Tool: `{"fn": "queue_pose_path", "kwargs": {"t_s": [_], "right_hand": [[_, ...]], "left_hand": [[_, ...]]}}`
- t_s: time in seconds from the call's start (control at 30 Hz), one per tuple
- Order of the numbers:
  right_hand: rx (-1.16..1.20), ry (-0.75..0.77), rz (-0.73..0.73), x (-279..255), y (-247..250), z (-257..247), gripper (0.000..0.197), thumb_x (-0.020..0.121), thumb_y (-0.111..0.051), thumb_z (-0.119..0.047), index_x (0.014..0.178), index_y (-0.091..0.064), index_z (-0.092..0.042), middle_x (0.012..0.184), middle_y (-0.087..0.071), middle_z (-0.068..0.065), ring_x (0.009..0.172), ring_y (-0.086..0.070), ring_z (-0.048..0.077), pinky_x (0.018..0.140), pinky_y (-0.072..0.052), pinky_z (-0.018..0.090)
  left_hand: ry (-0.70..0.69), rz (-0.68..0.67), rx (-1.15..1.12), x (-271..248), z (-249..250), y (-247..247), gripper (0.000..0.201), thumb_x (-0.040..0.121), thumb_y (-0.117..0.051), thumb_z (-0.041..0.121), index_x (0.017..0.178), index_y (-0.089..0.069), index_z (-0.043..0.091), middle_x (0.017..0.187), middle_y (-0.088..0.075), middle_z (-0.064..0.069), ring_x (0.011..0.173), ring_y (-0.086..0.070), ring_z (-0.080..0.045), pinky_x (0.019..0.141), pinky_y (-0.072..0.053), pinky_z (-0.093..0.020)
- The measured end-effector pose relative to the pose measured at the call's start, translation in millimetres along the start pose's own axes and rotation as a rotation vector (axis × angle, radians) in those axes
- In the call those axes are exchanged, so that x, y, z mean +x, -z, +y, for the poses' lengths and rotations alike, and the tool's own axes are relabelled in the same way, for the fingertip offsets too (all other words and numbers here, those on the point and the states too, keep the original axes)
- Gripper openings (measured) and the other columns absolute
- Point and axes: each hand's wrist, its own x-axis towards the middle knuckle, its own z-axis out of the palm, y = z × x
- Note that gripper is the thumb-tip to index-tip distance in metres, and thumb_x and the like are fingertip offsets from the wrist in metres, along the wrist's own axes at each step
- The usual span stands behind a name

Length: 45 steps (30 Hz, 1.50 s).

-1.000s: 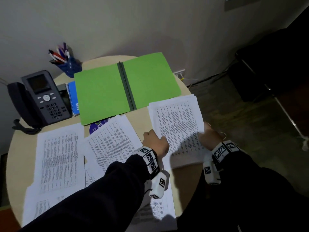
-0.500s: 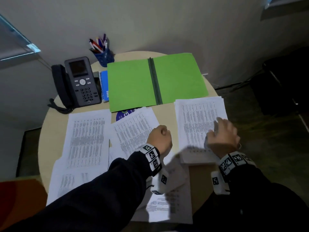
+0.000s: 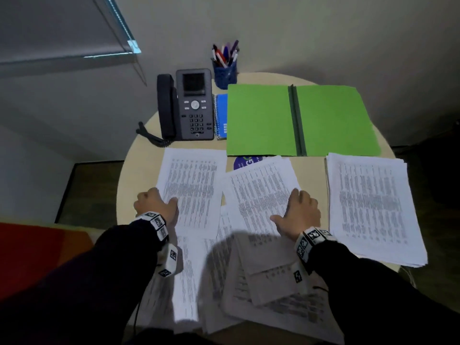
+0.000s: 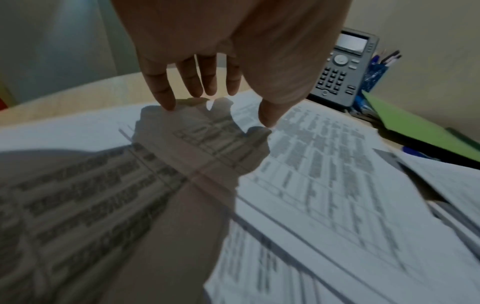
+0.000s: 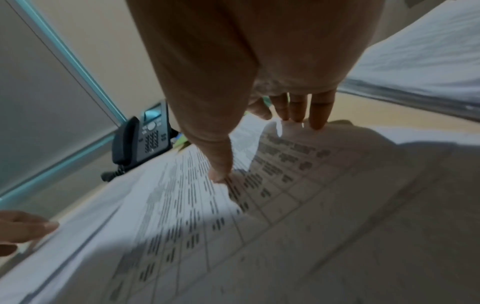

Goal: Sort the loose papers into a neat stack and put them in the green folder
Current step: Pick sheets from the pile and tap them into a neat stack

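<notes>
The green folder (image 3: 258,120) lies open and flat at the back of the round table (image 3: 142,155). A thick stack of printed papers (image 3: 373,210) sits squared at the right. Loose sheets lie spread: one at the left (image 3: 196,180), one in the middle (image 3: 258,185), and more overlapping near me (image 3: 224,282). My left hand (image 3: 161,199) rests at the left sheet's left edge, fingers (image 4: 166,102) straight and touching the paper, thumb just above it. My right hand (image 3: 291,207) is spread on the middle sheet, its thumb (image 5: 221,172) and fingertips pressing down.
A desk phone (image 3: 191,105), a blue spiral notebook (image 3: 221,115) and a pen cup (image 3: 225,70) stand at the back left beside the folder. A purple round item (image 3: 245,161) peeks out under the folder's front edge. The right stack overhangs the table's edge.
Both hands have moved left. The right hand left the right stack and now presses the middle sheet. The left hand went from a fist by the middle sheet to straight fingers on the left sheet.
</notes>
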Motion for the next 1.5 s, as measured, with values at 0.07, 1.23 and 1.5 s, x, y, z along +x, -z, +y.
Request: {"fn": "queue_pose_path", "kwargs": {"t_s": [0.07,1.23,1.5], "right_hand": [[-0.052,-0.024,0.021,-1,-5,-4,0.107,0.083,-0.057,-0.073,0.156,-0.016,-0.006,0.158,-0.021,0.014,0.139,-0.026,0.039,0.109,-0.036,0.047],[0.187,0.004,0.03,7,4,0,0.032,0.077,-0.077,-0.027,0.098,-0.053,-0.025,0.108,-0.042,-0.002,0.103,-0.037,0.022,0.078,-0.042,0.035],[0.079,0.009,0.084,-1,-9,-12,0.028,0.086,-0.068,-0.026,0.107,-0.053,-0.018,0.15,-0.036,0.005,0.132,-0.033,0.031,0.099,-0.043,0.045]], "left_hand": [[-0.005,-0.045,0.065,18,-3,1,0.078,0.083,-0.067,0.067,0.136,-0.052,0.012,0.139,-0.044,-0.02,0.127,-0.045,-0.044,0.103,-0.044,-0.052],[-0.177,-0.119,0.1,32,13,7,0.062,0.085,-0.074,0.053,0.133,-0.066,0.015,0.142,-0.038,-0.006,0.127,-0.041,-0.034,0.105,-0.047,-0.043],[-0.131,-0.15,0.213,29,22,9,0.064,0.09,-0.064,0.06,0.142,-0.057,0.022,0.152,-0.039,0.0,0.136,-0.04,-0.031,0.108,-0.041,-0.051]]}}
